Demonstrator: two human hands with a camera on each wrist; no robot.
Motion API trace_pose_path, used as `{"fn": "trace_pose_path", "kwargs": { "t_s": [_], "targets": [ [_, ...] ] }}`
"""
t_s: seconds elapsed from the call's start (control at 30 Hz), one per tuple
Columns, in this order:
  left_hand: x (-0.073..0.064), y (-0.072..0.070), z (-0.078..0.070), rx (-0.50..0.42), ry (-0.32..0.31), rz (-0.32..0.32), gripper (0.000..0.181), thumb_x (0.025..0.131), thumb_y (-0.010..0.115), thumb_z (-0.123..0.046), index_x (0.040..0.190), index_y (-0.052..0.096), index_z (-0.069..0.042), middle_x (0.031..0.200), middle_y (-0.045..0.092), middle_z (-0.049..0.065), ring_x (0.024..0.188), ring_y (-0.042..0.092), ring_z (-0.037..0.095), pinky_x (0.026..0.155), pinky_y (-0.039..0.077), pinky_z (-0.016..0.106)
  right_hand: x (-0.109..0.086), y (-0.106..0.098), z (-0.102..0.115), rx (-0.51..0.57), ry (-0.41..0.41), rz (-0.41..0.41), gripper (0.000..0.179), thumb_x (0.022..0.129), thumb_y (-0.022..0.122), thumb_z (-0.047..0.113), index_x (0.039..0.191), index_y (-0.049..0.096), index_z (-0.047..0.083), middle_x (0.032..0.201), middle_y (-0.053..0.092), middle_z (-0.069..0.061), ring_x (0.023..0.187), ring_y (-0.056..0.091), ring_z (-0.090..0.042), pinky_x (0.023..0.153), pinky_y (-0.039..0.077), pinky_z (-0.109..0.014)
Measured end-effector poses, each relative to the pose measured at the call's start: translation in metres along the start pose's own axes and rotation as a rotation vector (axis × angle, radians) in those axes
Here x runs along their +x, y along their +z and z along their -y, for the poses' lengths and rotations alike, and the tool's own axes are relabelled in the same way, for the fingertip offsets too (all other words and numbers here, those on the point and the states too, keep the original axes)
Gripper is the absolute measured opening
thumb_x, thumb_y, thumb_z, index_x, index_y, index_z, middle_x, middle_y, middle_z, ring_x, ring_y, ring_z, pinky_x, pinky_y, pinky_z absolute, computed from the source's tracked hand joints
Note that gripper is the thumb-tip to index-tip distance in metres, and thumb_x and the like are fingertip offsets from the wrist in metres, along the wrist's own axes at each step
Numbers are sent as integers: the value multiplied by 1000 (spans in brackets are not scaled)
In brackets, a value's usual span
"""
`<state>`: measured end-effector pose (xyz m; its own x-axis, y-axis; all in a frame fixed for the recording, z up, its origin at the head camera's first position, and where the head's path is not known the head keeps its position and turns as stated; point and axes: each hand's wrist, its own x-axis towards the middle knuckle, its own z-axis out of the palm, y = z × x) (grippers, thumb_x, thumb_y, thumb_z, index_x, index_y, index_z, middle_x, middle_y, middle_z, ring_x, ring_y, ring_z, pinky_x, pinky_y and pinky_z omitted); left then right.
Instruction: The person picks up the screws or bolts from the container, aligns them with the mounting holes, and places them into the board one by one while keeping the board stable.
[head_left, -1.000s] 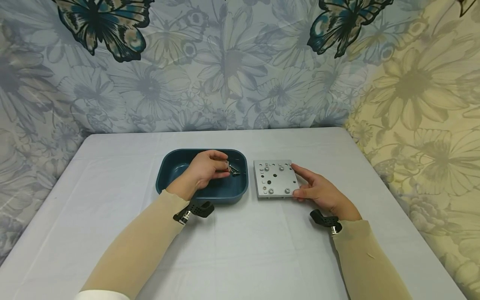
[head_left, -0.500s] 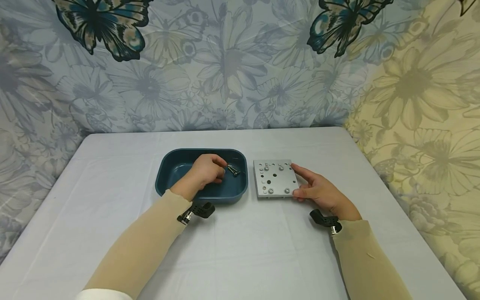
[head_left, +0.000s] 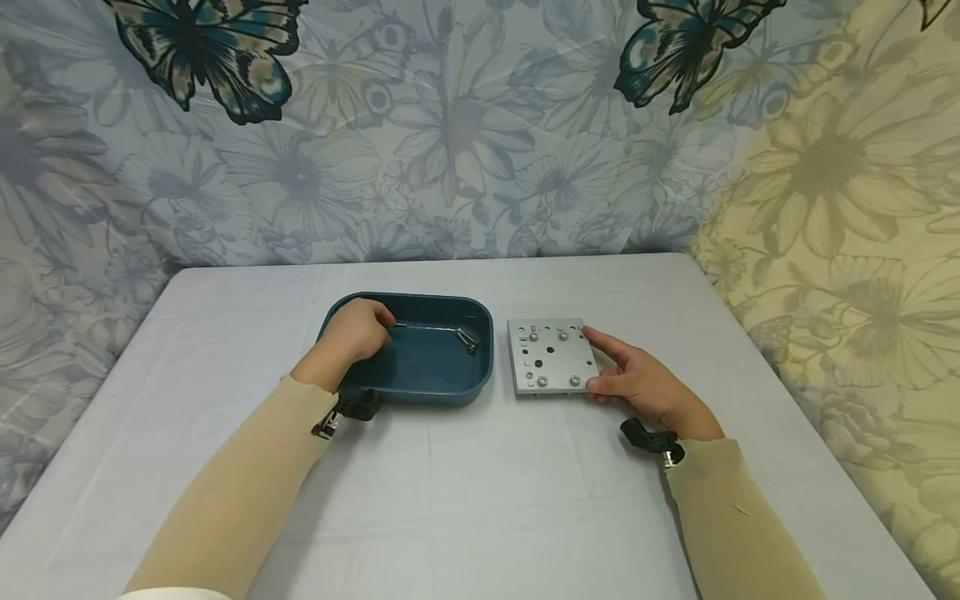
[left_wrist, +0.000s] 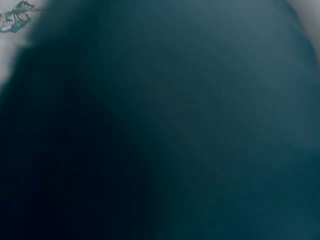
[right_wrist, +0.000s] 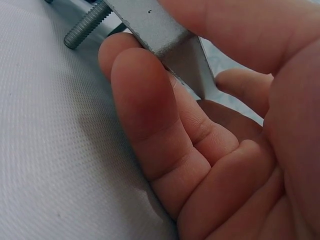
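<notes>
In the head view my left hand is at the left end of a dark teal tray, its fingers bent and pointing down into it. Whether those fingers pinch anything is hidden. The left wrist view is filled by a blurred teal surface. A few small metal bolts lie in the tray's right part. My right hand grips the right edge of a square silver metal plate with holes and several bolt heads. In the right wrist view, fingertips are under the plate, beside a threaded bolt poking out below.
Tray and plate stand side by side on a table with a white cloth. A narrow gap separates them. Behind the table hangs a floral backdrop with butterflies.
My left hand has left the bolts and moved left across the tray. The tray has shifted slightly, its left end most. The right hand and plate have stayed put.
</notes>
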<state>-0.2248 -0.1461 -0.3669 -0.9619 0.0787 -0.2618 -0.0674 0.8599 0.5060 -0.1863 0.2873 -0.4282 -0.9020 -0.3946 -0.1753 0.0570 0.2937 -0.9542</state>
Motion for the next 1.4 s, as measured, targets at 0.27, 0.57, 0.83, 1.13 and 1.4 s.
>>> {"fn": "trace_pose_path", "kwargs": {
  "t_s": [0.27,0.57,0.83,1.13,1.4],
  "targets": [
    [6,14,16,-41,51,-28,36,92,67,-4,128,66,-5,130,61,16,116,56,33,97,46,47,-1,2,2,13,3,-2,96,83,83,14,160,26,20,105,68,-18,69,62,-20,67,53,-28],
    [12,27,16,104,320,13,28,91,70,-3,118,74,-8,122,66,12,123,53,34,104,41,47,-1,1,4,-1,3,-1,96,83,83,15,160,26,20,90,69,-18,69,62,-21,69,53,-28],
    [10,28,15,126,345,-25,23,91,67,0,110,76,-7,111,71,8,112,62,30,96,48,44,0,1,2,-4,-6,-5,95,83,83,13,159,27,19,99,69,-19,68,62,-21,68,53,-27],
    [9,30,13,186,350,-53,29,91,58,1,114,73,-6,91,66,5,80,60,22,77,52,39,0,1,2,-30,-6,-7,95,83,84,16,159,27,19,94,68,-17,69,61,-21,67,52,-27],
    [9,24,14,64,282,-82,26,91,61,-2,115,72,-7,93,65,7,77,59,22,71,50,38,-1,2,3,-3,-8,-5,96,83,84,15,159,26,19,124,61,-17,69,61,-20,66,52,-27]
  ]
}}
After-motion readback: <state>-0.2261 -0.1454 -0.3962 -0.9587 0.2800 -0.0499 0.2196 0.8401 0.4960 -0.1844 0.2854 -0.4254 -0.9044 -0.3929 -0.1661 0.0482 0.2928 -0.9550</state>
